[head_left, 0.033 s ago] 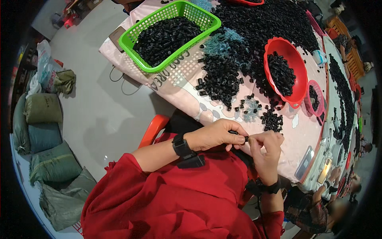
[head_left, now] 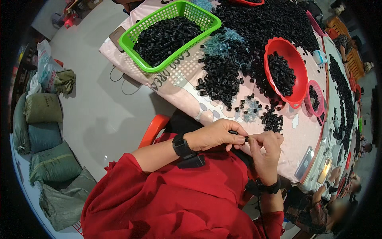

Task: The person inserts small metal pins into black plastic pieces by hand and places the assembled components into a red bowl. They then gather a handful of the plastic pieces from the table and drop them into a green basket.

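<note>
Desk (head_left: pixel 187 93), covered with a pale printed sheet, is seen ahead of the hands and is largely buried under small black parts.

Main heap (head_left: pixel 270 24) is spread well beyond the hands, toward the far side; by the look of it, most of the stock is still unsorted there.

Green basket (head_left: pixel 169 34) is set ahead and to the left of the hands, and is filled to a good depth with black parts. A fair share of the work is judged done on that evidence.

Red bowl (head_left: pixel 286 69) is placed ahead and to the right, with a smaller lot of parts inside. A pink bowl (head_left: pixel 314 97) sits just beside it, farther right.

Loose clusters (head_left: pixel 272 119) are scattered just ahead of the right hand, within easy reach.

Left hand (head_left: pixel 215 135) and right hand (head_left: pixel 266 149) are brought together over the lap, at the near desk edge. One small black part (head_left: pixel 238 135) is pinched between the fingertips of both; whether it is one piece or two being joined cannot be told.
</note>
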A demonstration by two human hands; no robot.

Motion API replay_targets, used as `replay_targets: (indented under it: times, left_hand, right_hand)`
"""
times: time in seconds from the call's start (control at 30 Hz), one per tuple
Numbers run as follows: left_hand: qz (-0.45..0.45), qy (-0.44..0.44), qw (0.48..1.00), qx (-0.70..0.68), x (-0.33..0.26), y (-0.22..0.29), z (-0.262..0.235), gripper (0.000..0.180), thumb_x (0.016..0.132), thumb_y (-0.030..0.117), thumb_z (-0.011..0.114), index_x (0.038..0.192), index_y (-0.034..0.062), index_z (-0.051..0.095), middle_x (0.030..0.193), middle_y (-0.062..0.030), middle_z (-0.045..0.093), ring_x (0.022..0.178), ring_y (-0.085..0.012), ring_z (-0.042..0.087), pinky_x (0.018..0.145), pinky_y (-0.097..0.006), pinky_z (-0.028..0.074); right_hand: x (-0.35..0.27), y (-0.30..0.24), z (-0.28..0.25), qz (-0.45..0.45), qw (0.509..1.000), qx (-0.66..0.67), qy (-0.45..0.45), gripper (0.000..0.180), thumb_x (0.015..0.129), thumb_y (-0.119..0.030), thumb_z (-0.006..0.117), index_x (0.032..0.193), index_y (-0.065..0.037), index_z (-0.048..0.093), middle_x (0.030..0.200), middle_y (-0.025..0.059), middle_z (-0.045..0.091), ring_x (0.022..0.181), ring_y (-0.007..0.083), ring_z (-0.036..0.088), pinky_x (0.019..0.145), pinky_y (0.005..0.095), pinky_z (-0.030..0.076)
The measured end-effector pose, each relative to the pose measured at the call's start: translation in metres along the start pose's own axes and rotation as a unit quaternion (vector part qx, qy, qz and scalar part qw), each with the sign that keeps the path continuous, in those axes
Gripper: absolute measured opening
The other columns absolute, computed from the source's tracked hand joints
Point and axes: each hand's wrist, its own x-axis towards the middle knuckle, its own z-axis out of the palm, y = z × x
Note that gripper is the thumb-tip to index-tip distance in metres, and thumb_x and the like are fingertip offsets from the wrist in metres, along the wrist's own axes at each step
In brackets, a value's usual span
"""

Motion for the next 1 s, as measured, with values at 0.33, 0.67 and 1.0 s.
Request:
replay_targets:
  times: [0.33,0.67,1.0]
  left_hand:
    - [0.011,0.004,1.0,-0.01,0.003,-0.006,-0.006,0.024,0.099,0.013,0.067,0.115,-0.0044,0.066,0.1,-0.0076,0.069,0.082,-0.0092,0.062,0.064,-0.021,0.051]
    - [0.002,0.001,1.0,0.01,0.001,-0.003,-0.005,0.023,0.099,0.013,0.066,0.113,-0.0043,0.066,0.098,-0.0074,0.068,0.081,-0.0094,0.062,0.063,-0.021,0.051]
    - [-0.015,0.013,1.0,0.0,0.002,-0.003,-0.003,0.025,0.098,0.013,0.067,0.116,-0.0049,0.066,0.102,-0.0091,0.07,0.081,-0.0099,0.063,0.062,-0.021,0.051]
  right_hand:
    - [0.002,-0.013,-0.004,-0.115,0.977,-0.177,-0.025,0.03,0.079,-0.003,0.076,0.108,-0.01,0.071,0.084,-0.0004,0.063,0.08,0.0183,0.059,0.089,0.0398,0.033]
    - [0.0,-0.001,-0.001,-0.07,0.996,-0.058,-0.021,0.028,0.079,-0.003,0.078,0.106,-0.01,0.073,0.083,-0.0001,0.062,0.081,0.0175,0.059,0.088,0.0387,0.032]
    - [-0.005,-0.002,0.003,0.073,0.996,0.058,-0.011,0.013,0.084,-0.003,0.073,0.096,-0.007,0.071,0.079,0.0024,0.058,0.076,0.0176,0.055,0.087,0.034,0.033]
